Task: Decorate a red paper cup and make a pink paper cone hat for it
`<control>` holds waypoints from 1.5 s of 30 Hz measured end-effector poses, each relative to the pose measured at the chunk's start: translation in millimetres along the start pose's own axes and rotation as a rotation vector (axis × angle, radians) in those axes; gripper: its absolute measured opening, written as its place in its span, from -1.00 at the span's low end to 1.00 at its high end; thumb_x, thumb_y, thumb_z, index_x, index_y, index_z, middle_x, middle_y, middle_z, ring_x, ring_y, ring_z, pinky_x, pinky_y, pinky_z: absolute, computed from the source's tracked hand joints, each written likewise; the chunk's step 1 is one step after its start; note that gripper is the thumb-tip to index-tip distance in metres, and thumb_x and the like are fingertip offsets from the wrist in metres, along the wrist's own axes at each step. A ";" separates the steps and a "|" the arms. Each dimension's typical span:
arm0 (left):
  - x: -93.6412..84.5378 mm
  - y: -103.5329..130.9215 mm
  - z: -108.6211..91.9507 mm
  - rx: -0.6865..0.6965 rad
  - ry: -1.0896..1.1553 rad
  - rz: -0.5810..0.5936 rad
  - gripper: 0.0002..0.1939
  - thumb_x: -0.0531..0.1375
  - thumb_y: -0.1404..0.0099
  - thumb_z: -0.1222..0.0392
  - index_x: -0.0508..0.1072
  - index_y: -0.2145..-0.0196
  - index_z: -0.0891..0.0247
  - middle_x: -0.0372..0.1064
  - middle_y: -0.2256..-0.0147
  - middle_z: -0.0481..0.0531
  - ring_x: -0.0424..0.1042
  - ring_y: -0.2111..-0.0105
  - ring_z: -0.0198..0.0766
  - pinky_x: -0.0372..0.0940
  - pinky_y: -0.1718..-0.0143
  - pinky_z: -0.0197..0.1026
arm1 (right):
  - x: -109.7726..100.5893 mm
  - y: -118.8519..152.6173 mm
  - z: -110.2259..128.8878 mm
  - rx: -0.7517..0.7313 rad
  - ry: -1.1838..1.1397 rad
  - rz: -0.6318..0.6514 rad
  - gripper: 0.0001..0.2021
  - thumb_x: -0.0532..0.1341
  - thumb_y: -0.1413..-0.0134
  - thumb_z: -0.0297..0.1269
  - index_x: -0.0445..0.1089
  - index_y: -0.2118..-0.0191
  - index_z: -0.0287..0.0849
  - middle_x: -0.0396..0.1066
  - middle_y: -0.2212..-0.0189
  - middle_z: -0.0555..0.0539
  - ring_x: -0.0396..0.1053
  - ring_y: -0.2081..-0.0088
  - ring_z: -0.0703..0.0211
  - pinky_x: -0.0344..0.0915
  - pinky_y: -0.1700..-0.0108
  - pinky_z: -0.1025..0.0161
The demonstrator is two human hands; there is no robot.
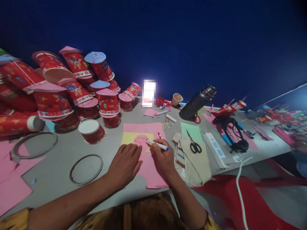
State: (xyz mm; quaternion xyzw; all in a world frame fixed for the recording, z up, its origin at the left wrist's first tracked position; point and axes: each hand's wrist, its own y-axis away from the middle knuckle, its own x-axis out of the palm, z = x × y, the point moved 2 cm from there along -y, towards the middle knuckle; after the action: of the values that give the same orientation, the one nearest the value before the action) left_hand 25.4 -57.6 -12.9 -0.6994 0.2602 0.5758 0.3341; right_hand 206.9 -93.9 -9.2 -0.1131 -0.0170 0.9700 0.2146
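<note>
My right hand (164, 156) is closed around a white marker with a blue end (158, 145), its tip at the right edge of a round pink paper piece (140, 139). Red marks show on that piece, which lies on a yellow sheet (126, 138) over larger pink paper (144, 127). Flat on the paper, fingers stretched out, my left hand (126, 163) rests just below the round piece and holds nothing. A red-and-white marker (160, 135) lies just beyond my right hand.
Decorated red paper cups (109, 105) stand stacked at left, near two grey rings (86, 169). Right of my hands, scissors (195, 147) lie on beige cloth (194, 169), beside a power strip (214, 150). A dark flask (198, 102) and lit screen (148, 92) stand behind.
</note>
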 end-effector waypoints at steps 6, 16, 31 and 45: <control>7.7 1.4 1.4 0.002 0.003 -0.048 -0.61 0.25 -0.49 0.11 0.47 -0.17 0.35 0.48 0.02 0.24 0.38 -0.01 0.13 0.20 -0.10 0.13 | 18.8 -15.8 6.4 -0.180 0.173 0.012 -0.77 0.30 -0.29 -0.05 0.50 0.24 -0.12 0.56 0.41 0.01 0.45 0.42 0.19 0.37 0.31 0.26; 4.0 1.6 3.7 -0.001 0.055 -0.001 -0.56 0.24 -0.51 0.09 0.45 -0.23 0.38 0.51 -0.02 0.27 0.39 -0.05 0.13 0.19 -0.14 0.14 | 22.7 -15.4 -2.5 -0.297 0.250 0.015 -0.80 0.30 -0.35 -0.11 0.58 0.18 -0.11 0.65 0.32 -0.07 0.55 0.37 0.14 0.47 0.27 0.24; 14.6 3.4 3.7 -0.019 0.072 -0.052 -0.57 0.22 -0.49 0.09 0.44 -0.23 0.32 0.49 -0.02 0.24 0.36 -0.05 0.13 0.18 -0.18 0.16 | 18.5 -11.0 -5.0 -0.398 0.296 -0.005 -0.82 0.27 -0.38 -0.15 0.57 0.15 -0.11 0.67 0.27 -0.11 0.63 0.28 0.09 0.53 0.16 0.20; 9.0 2.9 2.3 -0.010 0.041 -0.044 -0.59 0.23 -0.50 0.12 0.45 -0.21 0.32 0.49 -0.01 0.25 0.37 -0.04 0.14 0.19 -0.15 0.15 | 16.5 -6.8 -7.2 -0.435 0.391 -0.049 -0.81 0.25 -0.40 -0.15 0.57 0.16 -0.12 0.67 0.28 -0.11 0.62 0.25 0.07 0.50 0.13 0.19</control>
State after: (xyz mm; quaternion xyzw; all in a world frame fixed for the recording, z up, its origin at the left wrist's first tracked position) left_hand 23.7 -57.5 -22.4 -0.7182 0.2485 0.5552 0.3379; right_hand 196.8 -80.9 -19.2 -0.3410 -0.1854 0.8979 0.2078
